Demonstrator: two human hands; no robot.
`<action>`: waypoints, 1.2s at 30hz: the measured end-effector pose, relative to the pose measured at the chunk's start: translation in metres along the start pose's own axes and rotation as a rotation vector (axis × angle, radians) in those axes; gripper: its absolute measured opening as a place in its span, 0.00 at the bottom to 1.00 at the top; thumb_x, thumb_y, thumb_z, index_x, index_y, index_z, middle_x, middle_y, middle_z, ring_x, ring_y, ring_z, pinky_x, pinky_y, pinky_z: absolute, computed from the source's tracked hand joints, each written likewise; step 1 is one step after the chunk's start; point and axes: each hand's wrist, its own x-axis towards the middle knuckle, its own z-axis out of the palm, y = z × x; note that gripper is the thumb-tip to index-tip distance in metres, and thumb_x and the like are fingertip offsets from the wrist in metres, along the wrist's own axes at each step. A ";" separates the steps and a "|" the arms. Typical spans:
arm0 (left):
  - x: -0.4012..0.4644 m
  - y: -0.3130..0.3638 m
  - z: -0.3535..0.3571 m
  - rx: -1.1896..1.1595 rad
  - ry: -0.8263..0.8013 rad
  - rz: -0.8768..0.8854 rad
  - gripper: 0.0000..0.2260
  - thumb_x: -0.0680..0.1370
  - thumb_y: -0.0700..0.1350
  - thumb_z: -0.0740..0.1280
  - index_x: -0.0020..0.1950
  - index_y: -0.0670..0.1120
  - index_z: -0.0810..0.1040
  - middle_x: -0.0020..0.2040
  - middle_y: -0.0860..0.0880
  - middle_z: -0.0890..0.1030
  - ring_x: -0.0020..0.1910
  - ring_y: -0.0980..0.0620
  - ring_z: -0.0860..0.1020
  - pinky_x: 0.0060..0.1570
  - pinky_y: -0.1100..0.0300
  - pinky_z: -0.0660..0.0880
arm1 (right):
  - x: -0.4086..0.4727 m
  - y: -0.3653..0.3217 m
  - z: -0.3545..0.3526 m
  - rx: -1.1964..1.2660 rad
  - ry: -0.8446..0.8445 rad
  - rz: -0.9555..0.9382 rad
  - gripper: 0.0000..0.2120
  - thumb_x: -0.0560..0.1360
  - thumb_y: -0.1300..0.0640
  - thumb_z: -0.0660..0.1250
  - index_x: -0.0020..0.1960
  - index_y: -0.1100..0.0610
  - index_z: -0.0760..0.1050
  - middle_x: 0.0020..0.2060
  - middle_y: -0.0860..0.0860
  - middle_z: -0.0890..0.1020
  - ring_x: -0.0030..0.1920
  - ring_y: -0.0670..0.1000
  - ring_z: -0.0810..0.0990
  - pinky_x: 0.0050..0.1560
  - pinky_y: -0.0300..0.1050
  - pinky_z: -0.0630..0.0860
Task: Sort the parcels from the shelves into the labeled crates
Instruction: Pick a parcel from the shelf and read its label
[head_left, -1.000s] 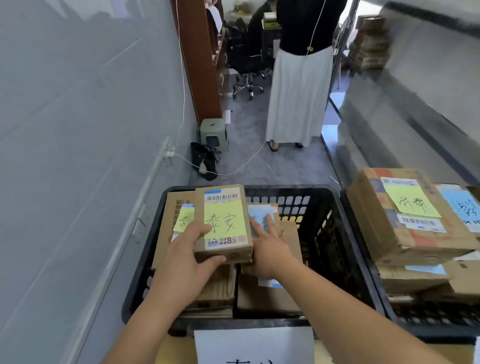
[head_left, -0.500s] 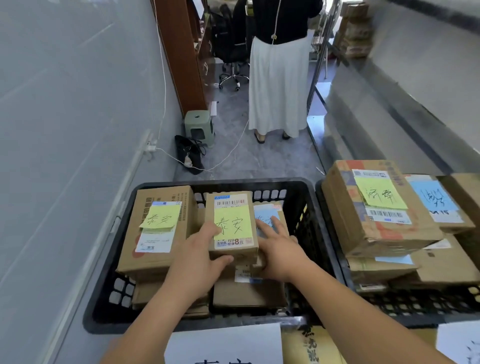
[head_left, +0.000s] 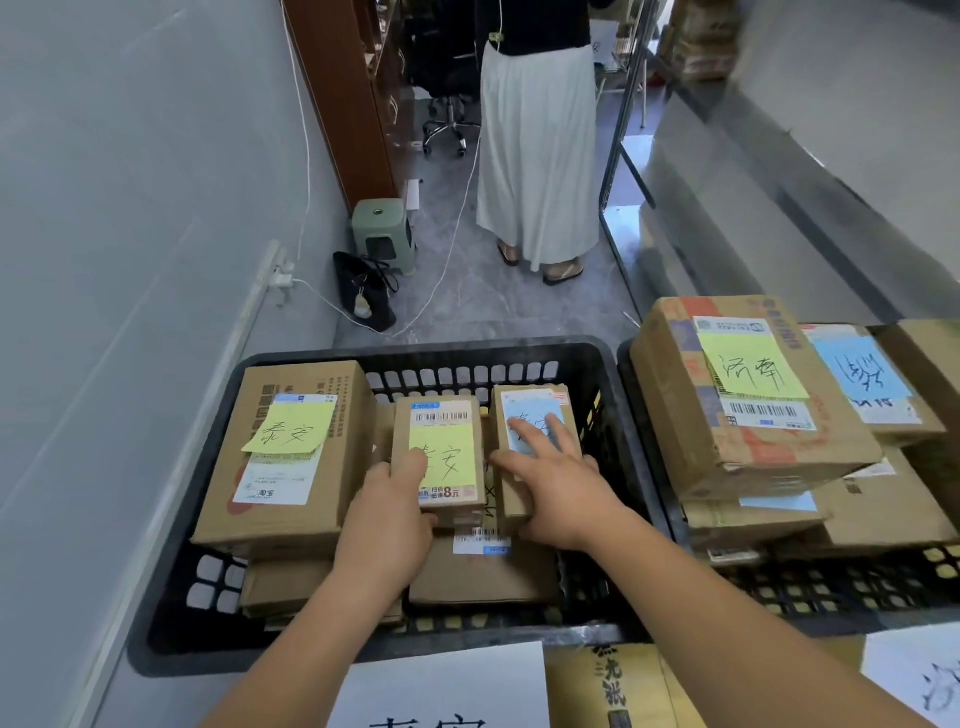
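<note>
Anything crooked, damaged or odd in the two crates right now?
The large box with the yellow note in the right crate sits skewed on its stack, well above the rim, its front face crumpled. The left crate looks tidy.

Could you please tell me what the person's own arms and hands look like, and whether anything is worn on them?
Both arms are bare as far as the picture shows: no sleeves, gloves, watch, bracelets or rings are visible on the left hand or the right hand. Nails look short and unpainted. No markings or cables show on either arm.
</note>
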 end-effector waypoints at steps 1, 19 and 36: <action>0.003 0.002 0.003 -0.010 0.005 0.009 0.26 0.74 0.41 0.74 0.52 0.61 0.57 0.53 0.50 0.72 0.46 0.53 0.73 0.35 0.67 0.68 | 0.000 -0.001 0.001 -0.004 0.001 0.004 0.45 0.67 0.47 0.79 0.75 0.32 0.56 0.81 0.38 0.41 0.81 0.58 0.32 0.72 0.77 0.57; 0.027 0.001 0.020 0.090 0.007 -0.002 0.18 0.77 0.38 0.66 0.52 0.55 0.60 0.48 0.47 0.71 0.40 0.49 0.73 0.35 0.58 0.73 | 0.010 -0.010 0.008 -0.044 0.040 -0.021 0.52 0.67 0.46 0.79 0.80 0.42 0.49 0.80 0.43 0.46 0.81 0.55 0.36 0.73 0.75 0.58; 0.007 0.035 -0.025 0.155 -0.086 0.142 0.37 0.75 0.46 0.72 0.78 0.60 0.55 0.77 0.44 0.60 0.74 0.40 0.61 0.68 0.46 0.71 | -0.053 -0.025 -0.014 -0.077 0.183 0.063 0.51 0.70 0.26 0.65 0.83 0.42 0.44 0.84 0.47 0.44 0.82 0.53 0.37 0.78 0.68 0.38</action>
